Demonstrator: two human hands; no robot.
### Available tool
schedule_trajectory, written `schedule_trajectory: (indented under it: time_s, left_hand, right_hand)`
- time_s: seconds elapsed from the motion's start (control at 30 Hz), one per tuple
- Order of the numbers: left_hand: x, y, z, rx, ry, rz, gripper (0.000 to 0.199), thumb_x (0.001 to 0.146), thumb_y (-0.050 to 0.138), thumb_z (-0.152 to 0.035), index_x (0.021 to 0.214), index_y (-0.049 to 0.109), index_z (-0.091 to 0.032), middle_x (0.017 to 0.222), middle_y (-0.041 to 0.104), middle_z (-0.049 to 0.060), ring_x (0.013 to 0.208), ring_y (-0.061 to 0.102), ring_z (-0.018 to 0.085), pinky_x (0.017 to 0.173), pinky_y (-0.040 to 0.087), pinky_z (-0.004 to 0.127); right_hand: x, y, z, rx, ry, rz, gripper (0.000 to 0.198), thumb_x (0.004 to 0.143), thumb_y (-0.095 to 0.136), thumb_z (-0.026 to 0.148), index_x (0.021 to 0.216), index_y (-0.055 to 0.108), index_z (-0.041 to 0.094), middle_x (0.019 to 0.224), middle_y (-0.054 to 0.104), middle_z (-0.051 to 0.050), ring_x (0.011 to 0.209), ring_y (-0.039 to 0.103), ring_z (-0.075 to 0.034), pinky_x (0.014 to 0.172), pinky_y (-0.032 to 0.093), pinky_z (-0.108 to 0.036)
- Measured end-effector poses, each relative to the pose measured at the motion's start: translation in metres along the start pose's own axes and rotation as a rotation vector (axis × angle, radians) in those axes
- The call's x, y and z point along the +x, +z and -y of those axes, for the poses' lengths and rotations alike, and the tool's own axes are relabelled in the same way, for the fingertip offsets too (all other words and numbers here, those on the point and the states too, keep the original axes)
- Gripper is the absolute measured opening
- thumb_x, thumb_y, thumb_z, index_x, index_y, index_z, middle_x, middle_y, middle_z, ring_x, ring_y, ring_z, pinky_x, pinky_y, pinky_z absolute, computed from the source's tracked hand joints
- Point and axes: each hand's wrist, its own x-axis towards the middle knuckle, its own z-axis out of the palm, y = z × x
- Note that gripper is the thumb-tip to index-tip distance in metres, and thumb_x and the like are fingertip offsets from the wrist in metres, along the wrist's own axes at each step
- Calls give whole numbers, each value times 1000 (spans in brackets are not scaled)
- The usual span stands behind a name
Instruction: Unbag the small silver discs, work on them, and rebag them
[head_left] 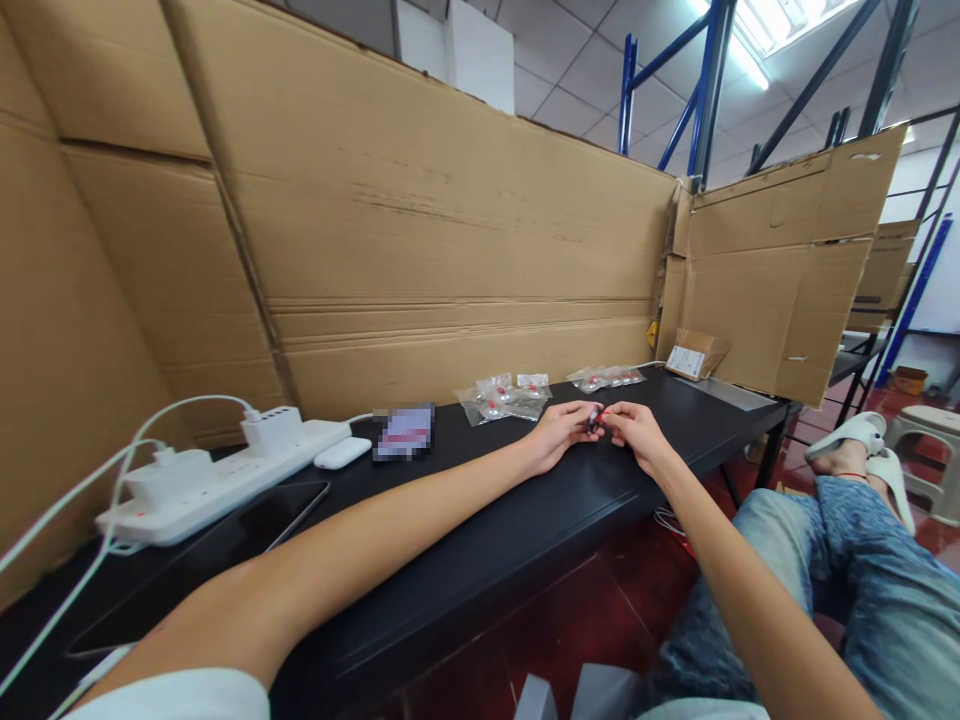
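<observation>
Small item at the fingertips

The small dark-and-red item (595,419) is probably best steadied by the left hand (555,437), with only light, fine movements made by the right hand (637,432), low over the black table (487,525) in case of a drop. The item is held between the two hands: gripped in the left fingertips, pinched narrowly at its red part by the right. Finer detail cannot be told. Clear plastic bags (504,402) are seen just beyond.

Over the black tabletop (517,525), the person's left hand (556,436) and right hand (636,432) hold a small dark-and-red object (595,418) between them; clear plastic bags (501,400) lie near the back edge.
</observation>
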Motion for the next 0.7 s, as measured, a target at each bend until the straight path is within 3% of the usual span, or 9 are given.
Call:
schedule_trajectory:
  time_s: [0.17, 0.3, 0.4, 0.5, 0.6, 0.7]
  left_hand:
    - [2, -2, 0, -5, -21, -2, 19, 85, 66, -22, 99, 70, -9, 85, 71, 11, 70, 66, 15, 69, 54, 27]
    - [0, -2, -3, -27, -51, 35, 21, 85, 66, -27, 93, 69, -8, 79, 69, 10, 69, 66, 14, 70, 54, 28]
    - [-2, -2, -9, -73, -121, 67, 23, 83, 68, -32, 90, 68, -9, 77, 69, 9, 69, 66, 15, 74, 54, 30]
    - [-2, -4, -12, -92, -186, 124, 26, 78, 73, -32, 88, 66, -10, 78, 69, 9, 70, 66, 15, 75, 53, 30]
    - [-2, -7, -13, -57, -206, 195, 28, 75, 76, -32, 89, 67, -9, 80, 69, 10, 71, 65, 15, 74, 52, 29]
    - [-2, -8, -13, -45, -215, 211, 29, 74, 75, -32, 89, 68, -9, 81, 70, 10, 71, 64, 15, 74, 51, 28]
  right_hand:
    - [-2, 6, 1, -404, -135, -218, 10, 65, 62, 28, 61, 61, 19, 54, 61, -1, 50, 53, -13, 51, 38, -25]
    - [-7, 7, 6, -573, -315, -264, 8, 68, 60, 28, 66, 59, 20, 62, 64, -3, 59, 57, -15, 60, 43, -27]
    - [-8, 6, 8, -430, -384, -171, 16, 67, 59, 25, 82, 62, 20, 83, 67, -4, 67, 57, -15, 62, 47, -26]
    - [-7, 4, 8, -214, -320, 42, 31, 66, 55, 22, 95, 66, 21, 98, 67, -5, 82, 60, -17, 65, 50, -26]
    - [-8, 3, 9, -136, -258, 166, 31, 64, 55, 21, 91, 70, 21, 96, 69, -4, 89, 62, -20, 71, 51, -28]
    - [-8, 2, 9, -127, -263, 158, 28, 61, 57, 19, 84, 73, 21, 97, 70, -4, 95, 62, -22, 83, 49, -32]
